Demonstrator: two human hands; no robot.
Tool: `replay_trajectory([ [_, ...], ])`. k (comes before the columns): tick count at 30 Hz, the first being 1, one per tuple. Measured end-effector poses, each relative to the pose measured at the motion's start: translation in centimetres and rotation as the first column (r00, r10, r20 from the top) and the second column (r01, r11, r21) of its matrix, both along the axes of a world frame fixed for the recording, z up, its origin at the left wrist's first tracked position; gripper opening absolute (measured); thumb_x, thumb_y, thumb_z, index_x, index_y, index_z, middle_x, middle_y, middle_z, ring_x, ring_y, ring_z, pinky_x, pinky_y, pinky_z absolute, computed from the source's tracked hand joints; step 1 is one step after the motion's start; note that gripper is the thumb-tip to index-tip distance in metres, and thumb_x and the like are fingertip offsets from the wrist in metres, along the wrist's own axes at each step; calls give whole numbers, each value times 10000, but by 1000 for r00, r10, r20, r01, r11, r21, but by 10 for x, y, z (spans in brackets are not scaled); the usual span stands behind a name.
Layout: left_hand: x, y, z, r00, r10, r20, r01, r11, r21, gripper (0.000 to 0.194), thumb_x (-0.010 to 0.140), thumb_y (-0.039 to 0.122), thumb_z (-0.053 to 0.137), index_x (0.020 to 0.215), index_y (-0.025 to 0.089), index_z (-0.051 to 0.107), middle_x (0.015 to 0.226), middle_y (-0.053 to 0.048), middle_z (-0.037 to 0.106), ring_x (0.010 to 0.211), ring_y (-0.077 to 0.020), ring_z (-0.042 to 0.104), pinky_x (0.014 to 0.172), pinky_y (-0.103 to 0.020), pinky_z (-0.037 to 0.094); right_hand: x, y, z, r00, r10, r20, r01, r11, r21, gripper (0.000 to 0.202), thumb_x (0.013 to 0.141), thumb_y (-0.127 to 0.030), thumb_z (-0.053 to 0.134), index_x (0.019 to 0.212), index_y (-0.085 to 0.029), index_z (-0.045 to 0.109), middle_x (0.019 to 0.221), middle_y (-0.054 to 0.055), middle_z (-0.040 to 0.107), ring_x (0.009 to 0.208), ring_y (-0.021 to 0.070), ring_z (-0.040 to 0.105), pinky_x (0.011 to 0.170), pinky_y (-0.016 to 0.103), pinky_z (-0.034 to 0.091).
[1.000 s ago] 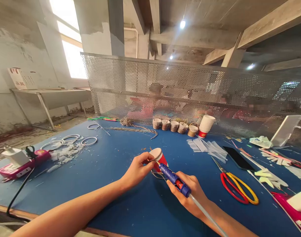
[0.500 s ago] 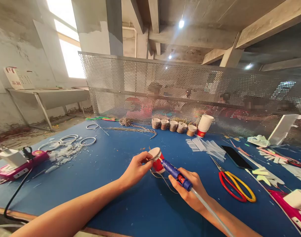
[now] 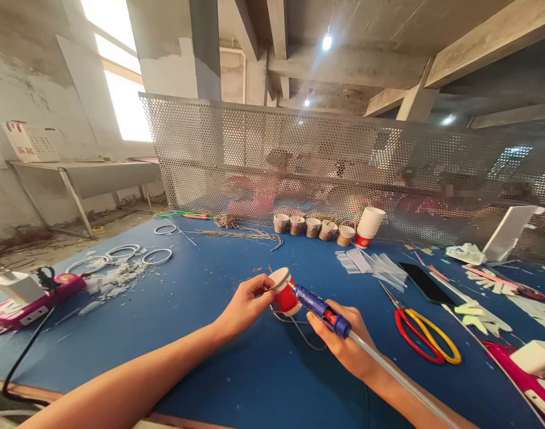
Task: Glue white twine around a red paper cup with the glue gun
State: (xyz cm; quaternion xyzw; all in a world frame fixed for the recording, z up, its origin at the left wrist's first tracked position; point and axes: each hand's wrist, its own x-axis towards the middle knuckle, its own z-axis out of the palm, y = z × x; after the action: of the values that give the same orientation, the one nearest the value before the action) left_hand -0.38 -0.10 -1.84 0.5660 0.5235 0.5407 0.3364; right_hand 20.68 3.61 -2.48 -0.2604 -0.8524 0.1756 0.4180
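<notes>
In front of me a red and white paper cup (image 3: 286,298) leans at a slant, its mouth toward the upper left. My left hand (image 3: 249,301) is closed, thumb and forefinger pinching a thin beige cord (image 3: 301,335) against the cup's rim; its other fingers are partly hidden. The cord's loose length loops below the cup on the table. A blue glue gun (image 3: 319,307) with a long clear glue stick at its rear is gripped in my right hand (image 3: 350,339). Its nozzle points at the cup's side near the rim.
Several cord-wrapped small baskets (image 3: 313,227) and a stack of paper cups (image 3: 369,227) line the back, before a perforated metal screen (image 3: 263,149). Scissors (image 3: 426,333), a phone (image 3: 426,283) and clear strips (image 3: 370,266) lie right. White rings (image 3: 157,256) and a power strip (image 3: 31,307) are left.
The glue gun's nozzle has drawn slightly back from the rim and to the right. The cord now lies closer along the cup's rim. My left hand stays nearly in place.
</notes>
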Motion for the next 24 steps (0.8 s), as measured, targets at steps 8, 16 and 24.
replay_trajectory([
  [8,1,-2,3,999,-11,34,11,1000,-18,141,727,293,559,663,178,507,629,35,519,642,-136,486,647,-249,398,-1,-4,4,1000,6,18,-5,999,-37,305,878,-356,509,614,-217,444,488,-35,515,409,98,464,485,219,398],
  [16,1,-3,7,1000,-19,7,19,1000,-13,113,715,272,524,652,178,524,643,19,526,671,-150,477,650,-248,394,0,-5,7,999,28,39,-26,998,-55,271,873,-343,513,639,-209,492,506,-33,546,429,106,506,497,218,414],
  [24,1,-4,10,1000,2,13,-2,1000,7,85,684,236,513,633,174,542,612,27,541,645,-144,481,640,-249,401,2,-4,5,998,-53,-12,53,998,-46,328,876,-411,508,618,-212,538,494,-21,554,425,120,499,492,229,434],
])
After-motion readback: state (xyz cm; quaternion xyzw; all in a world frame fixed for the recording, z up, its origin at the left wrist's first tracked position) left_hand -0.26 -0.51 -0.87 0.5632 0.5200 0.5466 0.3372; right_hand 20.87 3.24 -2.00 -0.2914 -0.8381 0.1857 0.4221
